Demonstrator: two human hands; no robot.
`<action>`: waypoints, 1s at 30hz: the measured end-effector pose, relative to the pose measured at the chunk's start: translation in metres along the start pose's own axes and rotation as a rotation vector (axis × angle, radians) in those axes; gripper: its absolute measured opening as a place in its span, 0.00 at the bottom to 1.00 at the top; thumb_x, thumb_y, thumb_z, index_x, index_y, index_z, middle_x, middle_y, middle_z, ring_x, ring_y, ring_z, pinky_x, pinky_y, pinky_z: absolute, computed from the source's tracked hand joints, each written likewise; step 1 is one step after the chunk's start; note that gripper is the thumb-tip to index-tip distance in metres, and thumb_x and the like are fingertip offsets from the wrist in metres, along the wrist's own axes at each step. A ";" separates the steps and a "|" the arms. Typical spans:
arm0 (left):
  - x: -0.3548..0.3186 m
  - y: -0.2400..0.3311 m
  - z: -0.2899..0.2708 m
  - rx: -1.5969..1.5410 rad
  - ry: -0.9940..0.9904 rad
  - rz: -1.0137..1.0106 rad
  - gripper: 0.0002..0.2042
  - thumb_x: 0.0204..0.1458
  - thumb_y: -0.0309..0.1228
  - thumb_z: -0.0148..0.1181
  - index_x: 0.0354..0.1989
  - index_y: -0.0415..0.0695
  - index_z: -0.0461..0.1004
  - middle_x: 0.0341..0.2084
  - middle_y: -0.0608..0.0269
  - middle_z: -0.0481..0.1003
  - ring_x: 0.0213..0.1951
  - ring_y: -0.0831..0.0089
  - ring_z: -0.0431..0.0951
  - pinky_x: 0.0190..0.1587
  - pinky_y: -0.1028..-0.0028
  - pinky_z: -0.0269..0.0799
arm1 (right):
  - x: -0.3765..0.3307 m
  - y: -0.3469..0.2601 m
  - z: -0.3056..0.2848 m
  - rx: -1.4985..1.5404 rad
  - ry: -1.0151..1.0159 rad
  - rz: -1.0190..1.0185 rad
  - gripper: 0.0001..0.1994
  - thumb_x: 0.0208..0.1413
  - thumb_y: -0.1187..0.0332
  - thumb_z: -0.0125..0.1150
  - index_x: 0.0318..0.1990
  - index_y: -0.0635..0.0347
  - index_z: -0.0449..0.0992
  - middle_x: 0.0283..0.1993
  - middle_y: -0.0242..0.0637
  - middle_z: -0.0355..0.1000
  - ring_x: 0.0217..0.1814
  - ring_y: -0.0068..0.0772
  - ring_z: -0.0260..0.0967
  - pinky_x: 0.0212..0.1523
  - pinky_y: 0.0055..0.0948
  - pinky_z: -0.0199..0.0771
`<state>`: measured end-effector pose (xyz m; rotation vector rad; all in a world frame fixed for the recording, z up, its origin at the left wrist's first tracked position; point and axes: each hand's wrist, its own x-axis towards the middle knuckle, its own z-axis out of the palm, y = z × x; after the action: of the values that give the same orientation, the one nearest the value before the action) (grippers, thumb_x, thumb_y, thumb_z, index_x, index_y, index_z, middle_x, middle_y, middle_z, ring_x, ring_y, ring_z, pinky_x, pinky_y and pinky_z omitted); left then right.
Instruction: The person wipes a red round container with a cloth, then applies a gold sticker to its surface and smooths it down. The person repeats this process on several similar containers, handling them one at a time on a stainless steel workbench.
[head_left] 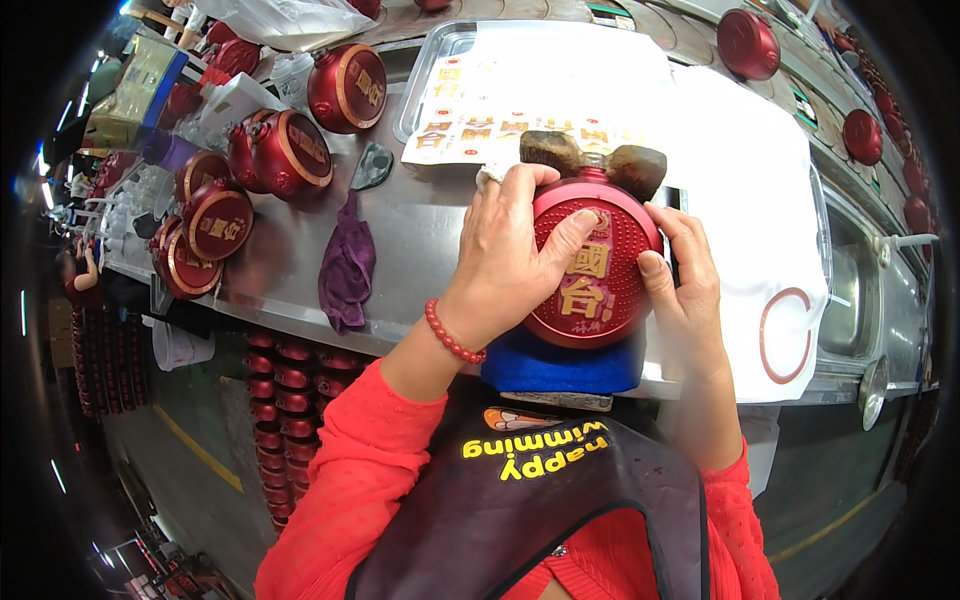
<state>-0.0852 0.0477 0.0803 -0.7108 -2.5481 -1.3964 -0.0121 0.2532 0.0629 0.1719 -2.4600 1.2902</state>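
Note:
In front of me a round, flat-faced red bottle (610, 290) has gold characters on a dotted face. Its neck points away from me, between two dark brown lobes of a support (636, 170), and its near edge lies over a blue cloth pad (560, 368). My left hand (520, 235) grips the left rim, its thumb pressed flat on the characters near the top. Around the right rim curls my right hand (688, 280), thumb and fingertips against the edge. The fingers' undersides are hidden. Beyond the bottle lies a sheet of gold-and-red decals (440, 140) on white paper.
Several similar red bottles (290, 150) stand on the steel table to the left, near a purple cloth (348, 265) and a small dark glassy piece (373, 165). A metal tray (425, 75) lies under the paper. At right are a steel sink (850, 300) and more bottles (748, 45) on a conveyor.

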 end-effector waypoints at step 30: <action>-0.049 -0.022 -0.005 -0.056 -0.083 0.068 0.50 0.48 0.46 0.76 0.73 0.36 0.50 0.66 0.37 0.59 0.67 0.43 0.60 0.70 0.53 0.56 | -0.022 -0.008 0.003 -0.218 -0.048 -0.021 0.46 0.55 0.51 0.74 0.74 0.67 0.58 0.67 0.55 0.66 0.68 0.49 0.68 0.65 0.41 0.71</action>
<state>-0.0532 0.0178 0.0496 -0.8743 -2.5286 -1.4509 0.0095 0.2446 0.0597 0.1729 -2.6104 1.0109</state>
